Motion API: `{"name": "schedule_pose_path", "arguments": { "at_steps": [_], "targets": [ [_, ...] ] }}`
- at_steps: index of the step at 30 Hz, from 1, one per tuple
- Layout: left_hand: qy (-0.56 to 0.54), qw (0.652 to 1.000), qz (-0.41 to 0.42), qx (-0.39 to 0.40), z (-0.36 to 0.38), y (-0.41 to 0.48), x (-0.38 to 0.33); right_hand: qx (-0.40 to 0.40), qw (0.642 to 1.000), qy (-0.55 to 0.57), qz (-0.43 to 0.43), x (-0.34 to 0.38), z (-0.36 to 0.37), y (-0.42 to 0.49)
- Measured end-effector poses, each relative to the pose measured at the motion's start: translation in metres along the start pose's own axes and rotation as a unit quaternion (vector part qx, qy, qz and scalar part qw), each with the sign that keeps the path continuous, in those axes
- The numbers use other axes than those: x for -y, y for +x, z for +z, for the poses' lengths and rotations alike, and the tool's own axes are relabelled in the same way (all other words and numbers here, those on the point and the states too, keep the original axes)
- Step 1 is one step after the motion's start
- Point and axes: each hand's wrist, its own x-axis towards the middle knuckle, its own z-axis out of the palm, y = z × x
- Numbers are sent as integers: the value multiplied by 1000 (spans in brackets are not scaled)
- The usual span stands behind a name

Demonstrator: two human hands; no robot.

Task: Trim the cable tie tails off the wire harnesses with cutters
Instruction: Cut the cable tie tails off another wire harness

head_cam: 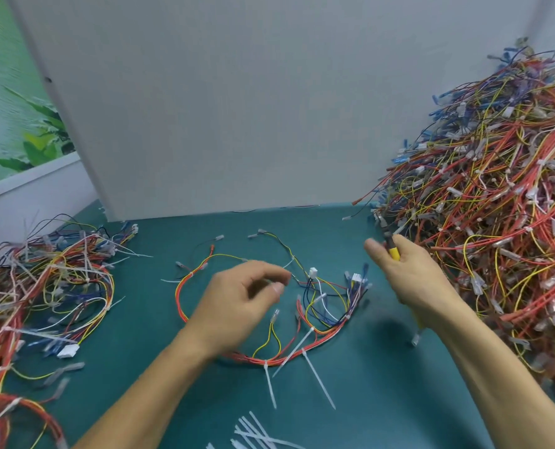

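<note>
Green bench (383, 367), a huge heap of harnesses (496, 189) filling its right edge, a smaller pile (42, 286) on the left edge, and one wire harness (321, 332) looped flat in the middle. The left hand (237, 306) hovers over that loop's left half, fingers (269, 270) loosely curled, thumb close to forefinger beside a thin wire, a pinch impossible to confirm. The right hand (412, 280), just right of the loop, grips the yellow-handled cutters (393, 252) clear of the wires, and the white tie tails (318, 380) stick out uncut toward the near edge.
</note>
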Motion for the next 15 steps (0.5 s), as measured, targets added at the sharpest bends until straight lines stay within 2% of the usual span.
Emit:
{"name": "schedule_pose_path", "arguments": {
  "at_steps": [2,4,6,10,12,15],
  "targets": [
    [112,987,104,52,17,-1,-14,25,996,-74,38,-2,0,-1],
    [182,961,182,106,37,0,-20,73,990,-100,60,-3,1,-3],
    [237,940,196,145,58,1,-22,114,988,-85,59,-2,4,-3],
    [355,908,143,172,77,5,-32,132,986,-98,-6,-1,6,-3],
    [371,891,190,179,81,-2,-43,128,986,-100,-44,-2,5,-2],
    [396,841,293,224,86,-25,-56,137,982,-101,-82,-6,0,-2]
  ]
}}
